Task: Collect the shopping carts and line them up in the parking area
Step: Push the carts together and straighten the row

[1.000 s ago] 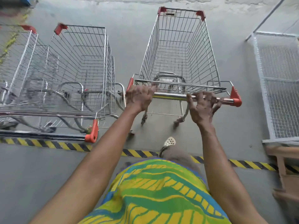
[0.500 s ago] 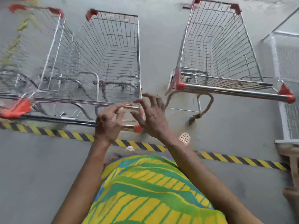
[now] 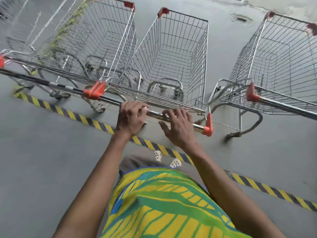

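Note:
Three wire shopping carts with orange corner caps stand side by side on the grey concrete beyond a yellow-black floor stripe (image 3: 77, 115). I am behind the middle cart (image 3: 171, 48). My left hand (image 3: 130, 117) grips its chrome handle bar (image 3: 154, 114) left of centre. My right hand (image 3: 178, 127) lies over the same bar further right, fingers curled over it, thumb spread out below. The left cart (image 3: 96, 40) nests close against the middle one. Apart from both, the right cart (image 3: 274, 57) stands alone with nobody touching its handle (image 3: 283, 105).
A floor drain (image 3: 241, 18) sits in the concrete behind the carts. Wire mesh (image 3: 15, 12) shows at the far left. My shoes (image 3: 157, 156) are at the stripe. Bare floor lies between the middle and right carts.
My hands let go of the right cart's handle, swung left, and closed on the middle cart's handle. The view has turned left with them.

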Tool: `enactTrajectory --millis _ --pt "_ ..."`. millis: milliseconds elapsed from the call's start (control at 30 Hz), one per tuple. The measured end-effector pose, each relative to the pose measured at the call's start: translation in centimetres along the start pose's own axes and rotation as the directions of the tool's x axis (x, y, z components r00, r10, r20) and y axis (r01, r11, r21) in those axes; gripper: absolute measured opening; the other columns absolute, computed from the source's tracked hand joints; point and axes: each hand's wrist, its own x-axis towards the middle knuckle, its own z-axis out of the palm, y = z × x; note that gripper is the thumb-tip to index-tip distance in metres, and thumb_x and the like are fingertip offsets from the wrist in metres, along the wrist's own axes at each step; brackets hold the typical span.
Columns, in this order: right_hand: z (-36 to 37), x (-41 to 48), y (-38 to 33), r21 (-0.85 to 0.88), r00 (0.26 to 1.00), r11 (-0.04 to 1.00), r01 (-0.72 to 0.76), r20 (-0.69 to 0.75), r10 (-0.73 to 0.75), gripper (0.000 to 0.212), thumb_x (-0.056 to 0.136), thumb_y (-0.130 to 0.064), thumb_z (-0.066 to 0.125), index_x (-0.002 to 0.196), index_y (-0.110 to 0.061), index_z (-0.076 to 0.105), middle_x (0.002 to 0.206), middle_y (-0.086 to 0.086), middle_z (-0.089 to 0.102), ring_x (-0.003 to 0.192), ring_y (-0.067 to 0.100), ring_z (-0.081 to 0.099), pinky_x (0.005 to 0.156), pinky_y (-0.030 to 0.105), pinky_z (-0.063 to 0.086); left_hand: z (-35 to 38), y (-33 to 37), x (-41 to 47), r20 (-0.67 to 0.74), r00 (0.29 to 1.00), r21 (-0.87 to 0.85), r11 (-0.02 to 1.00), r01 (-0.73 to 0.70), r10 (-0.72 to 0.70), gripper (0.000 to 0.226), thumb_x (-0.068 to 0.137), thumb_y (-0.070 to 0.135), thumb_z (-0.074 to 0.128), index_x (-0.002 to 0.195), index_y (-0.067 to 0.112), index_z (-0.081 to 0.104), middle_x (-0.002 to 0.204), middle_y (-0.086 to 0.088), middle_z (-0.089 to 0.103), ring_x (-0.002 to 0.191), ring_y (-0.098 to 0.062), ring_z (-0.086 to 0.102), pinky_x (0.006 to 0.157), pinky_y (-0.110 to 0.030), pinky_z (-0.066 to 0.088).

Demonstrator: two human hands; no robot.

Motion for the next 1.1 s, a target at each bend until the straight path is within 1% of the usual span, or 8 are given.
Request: enactTrajectory --millis 100,233,367,500,667,867,1000,1100 --pt "1.2 0.4 -2.1 -0.003 0.998 0.998 -0.056 -0.022 0.056 0.041 0.097 -0.059 0.045 0.121 -0.029 0.060 0.109 0.000 0.059 0.103 0.025 0.054 0.103 0.047 0.036 -1.2 -2.4 0.5 0.069 0.994 0.051 0.995 -0.091 0.087 0.026 0.097 0.029 0.048 0.100 0.017 0.071 0.099 -0.004 0.072 0.090 -0.023 0.062 0.097 -0.042 0.039" --pt "3.0 2.0 -4.6 -0.034 0.987 0.987 -0.157 -0.052 0.155 0.053 0.095 -0.073 0.035 0.118 -0.031 0.058 0.107 -0.003 0.063 0.108 0.023 0.055 0.110 0.048 0.027 -2.5 -7.6 2.3 0.182 0.969 0.097 0.978 -0.186 0.166 0.039 0.098 0.051 0.046 0.107 0.021 0.069 0.105 -0.003 0.072 0.096 -0.022 0.062 0.098 -0.043 0.039" --pt "4.2 2.8 -6.7 -0.046 0.953 0.958 -0.282 -0.127 0.275 0.063 0.090 -0.081 0.032 0.098 -0.028 0.065 0.097 -0.004 0.069 0.108 0.025 0.058 0.108 0.051 0.024 -2.5 -11.3 3.4 0.295 0.929 0.180 0.942 -0.285 0.225 0.064 0.100 0.067 0.024 0.111 0.020 0.066 0.111 -0.004 0.068 0.103 -0.023 0.057 0.096 -0.044 0.036" --pt "4.0 2.9 -7.3 0.052 0.906 0.912 -0.408 -0.102 0.411 0.076 0.082 -0.086 0.031 0.099 -0.025 0.072 0.104 -0.002 0.070 0.112 0.029 0.054 0.102 0.050 0.031 -1.6 -11.7 3.5 0.292 0.909 0.220 0.904 -0.367 0.299 0.057 0.102 0.058 0.027 0.110 0.017 0.066 0.105 -0.008 0.066 0.098 -0.026 0.054 0.091 -0.045 0.036" --pt "3.4 3.4 -6.6 0.120 0.897 0.900 -0.418 -0.099 0.430 0.089 0.079 -0.096 0.025 0.106 -0.026 0.074 0.102 -0.003 0.069 0.108 0.025 0.052 0.097 0.054 0.043 -0.7 -11.2 4.1 0.208 0.906 0.232 0.881 -0.412 0.369 0.043 0.100 0.050 0.040 0.106 0.014 0.064 0.100 -0.011 0.064 0.095 -0.029 0.055 0.087 -0.046 0.038" --pt "2.8 4.9 -4.2 0.123 0.887 0.901 -0.416 -0.162 0.432 0.077 0.080 -0.092 0.036 0.092 -0.026 0.074 0.089 -0.009 0.066 0.100 0.018 0.051 0.093 0.053 0.041 0.3 -9.4 6.1 0.251 0.911 0.208 0.901 -0.381 0.328 0.047 0.101 0.054 0.034 0.107 0.017 0.062 0.107 -0.008 0.063 0.102 -0.030 0.054 0.092 -0.048 0.037" --pt "2.6 7.4 -2.1 0.182 0.892 0.901 -0.393 -0.163 0.422 0.078 0.079 -0.092 0.040 0.089 -0.021 0.073 0.087 -0.006 0.067 0.097 0.023 0.051 0.084 0.043 0.045 1.3 -8.8 9.2 0.264 0.907 0.205 0.900 -0.386 0.329 0.046 0.102 0.054 0.038 0.109 0.016 0.063 0.107 -0.007 0.063 0.103 -0.029 0.053 0.092 -0.047 0.036" --pt "1.8 10.1 -0.9 0.176 0.901 0.901 -0.397 -0.111 0.419 0.077 0.078 -0.089 0.044 0.091 -0.019 0.072 0.090 -0.003 0.067 0.101 0.025 0.051 0.083 0.035 0.038 2.0 -8.5 12.1 0.286 0.907 0.208 0.904 -0.374 0.310 0.047 0.102 0.055 0.041 0.114 0.015 0.064 0.110 -0.008 0.064 0.105 -0.029 0.054 0.093 -0.046 0.034"
